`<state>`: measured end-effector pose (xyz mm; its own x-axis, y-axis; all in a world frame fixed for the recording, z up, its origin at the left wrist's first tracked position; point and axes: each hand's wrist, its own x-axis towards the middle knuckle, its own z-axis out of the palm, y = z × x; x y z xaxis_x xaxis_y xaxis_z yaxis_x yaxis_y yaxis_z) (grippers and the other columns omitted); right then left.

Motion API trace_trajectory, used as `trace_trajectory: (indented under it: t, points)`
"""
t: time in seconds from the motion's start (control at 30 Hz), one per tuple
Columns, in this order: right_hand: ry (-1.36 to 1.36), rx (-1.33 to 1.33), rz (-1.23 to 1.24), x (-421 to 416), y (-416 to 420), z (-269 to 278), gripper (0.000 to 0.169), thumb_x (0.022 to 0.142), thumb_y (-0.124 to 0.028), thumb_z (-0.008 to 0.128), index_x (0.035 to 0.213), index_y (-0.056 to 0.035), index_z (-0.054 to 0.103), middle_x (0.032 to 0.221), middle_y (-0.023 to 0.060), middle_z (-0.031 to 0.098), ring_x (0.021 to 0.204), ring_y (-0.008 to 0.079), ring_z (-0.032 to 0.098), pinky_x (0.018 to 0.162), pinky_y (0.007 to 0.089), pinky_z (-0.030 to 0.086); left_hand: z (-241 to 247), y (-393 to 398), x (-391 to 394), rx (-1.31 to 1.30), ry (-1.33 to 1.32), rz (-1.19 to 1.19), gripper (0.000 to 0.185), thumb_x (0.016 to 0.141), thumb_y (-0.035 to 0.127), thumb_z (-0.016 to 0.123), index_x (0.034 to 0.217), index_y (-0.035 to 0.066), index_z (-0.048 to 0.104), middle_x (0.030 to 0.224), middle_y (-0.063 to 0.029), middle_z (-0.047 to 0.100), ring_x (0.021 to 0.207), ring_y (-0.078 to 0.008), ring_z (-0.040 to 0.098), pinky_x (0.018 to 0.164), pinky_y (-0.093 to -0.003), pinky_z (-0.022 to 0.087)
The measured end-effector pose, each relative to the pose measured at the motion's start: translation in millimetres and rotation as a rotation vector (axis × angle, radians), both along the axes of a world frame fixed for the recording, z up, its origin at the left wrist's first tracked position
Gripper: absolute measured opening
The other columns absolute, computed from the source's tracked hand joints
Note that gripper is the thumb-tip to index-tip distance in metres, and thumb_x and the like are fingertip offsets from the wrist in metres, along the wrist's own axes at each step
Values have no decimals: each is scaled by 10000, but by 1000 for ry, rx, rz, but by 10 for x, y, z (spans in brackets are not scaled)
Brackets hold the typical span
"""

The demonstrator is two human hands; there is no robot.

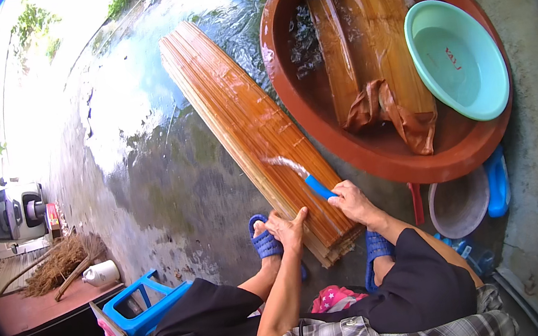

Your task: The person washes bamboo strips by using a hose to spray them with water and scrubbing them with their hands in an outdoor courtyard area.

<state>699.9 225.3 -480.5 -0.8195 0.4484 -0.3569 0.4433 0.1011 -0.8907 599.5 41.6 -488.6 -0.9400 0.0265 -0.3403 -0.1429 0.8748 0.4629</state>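
Note:
A long stack of wet bamboo slats, perhaps a folded slat mat [246, 115], lies on the ground and reaches back from between my feet. My left hand [285, 227] rests on its left edge near the close end, thumb on top. My right hand [353, 202] grips a blue hose [320, 187] above the stack's right edge, and water runs from the hose onto the slats. To the right, a large reddish-brown plastic tub [283, 84] holds water and more slatted pieces [385, 45] with brown cloth-like edging. A mint-green basin [459, 61] sits tilted in the tub's right side.
Wet concrete [164, 182] surrounds the stack. At the lower left stand a blue plastic stool [137, 307], a white jug [101, 273] and a straw broom [57, 264]. A greyish bowl [459, 204] and a blue plastic object [497, 184] are below the tub.

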Motion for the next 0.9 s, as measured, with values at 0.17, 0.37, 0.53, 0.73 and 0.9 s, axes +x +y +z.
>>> trace_trajectory:
  t: [0.17, 0.37, 0.53, 0.73, 0.9]
  points:
    - [-72, -35, 122, -35, 13, 183, 251, 863, -220, 661, 1024, -34, 707, 990, 206, 635, 960, 347, 610, 861, 401, 479, -141, 178, -58, -10, 125, -65, 927, 637, 366, 883, 1290, -49, 372, 1216, -263, 442, 1173, -425, 430, 1015, -452, 378]
    - [-97, -250, 172, -21, -57, 268, 268, 877, -245, 622, 1000, -18, 692, 895, 205, 653, 875, 353, 632, 795, 414, 490, -102, 223, -201, 3, 85, -3, 881, 633, 326, 870, 1259, -45, 374, 1190, -263, 478, 1157, -426, 451, 1000, -460, 389]
    - [-77, -97, 182, 91, 15, 359, 301, 869, -285, 592, 895, 1, 685, 811, 237, 647, 775, 387, 636, 721, 451, 488, 76, 323, 1, -152, 433, -267, 734, 716, 204, 779, 1297, -29, 397, 1201, -225, 472, 1177, -404, 433, 1016, -484, 350]
    - [-316, -124, 269, 83, 93, 458, 409, 880, -379, 572, 799, 11, 667, 759, 236, 644, 741, 393, 634, 700, 464, 483, -130, 278, -173, 21, 212, -97, 565, 743, 203, 747, 1190, -33, 493, 1066, -230, 581, 1012, -394, 588, 904, -455, 478]
    - [-307, -97, 290, 88, 29, 450, 471, 910, -412, 538, 750, 16, 655, 708, 252, 618, 704, 384, 639, 659, 482, 479, 14, 230, -349, -32, -14, -101, 542, 716, 254, 780, 1119, -23, 546, 1003, -211, 659, 961, -363, 646, 848, -412, 515]
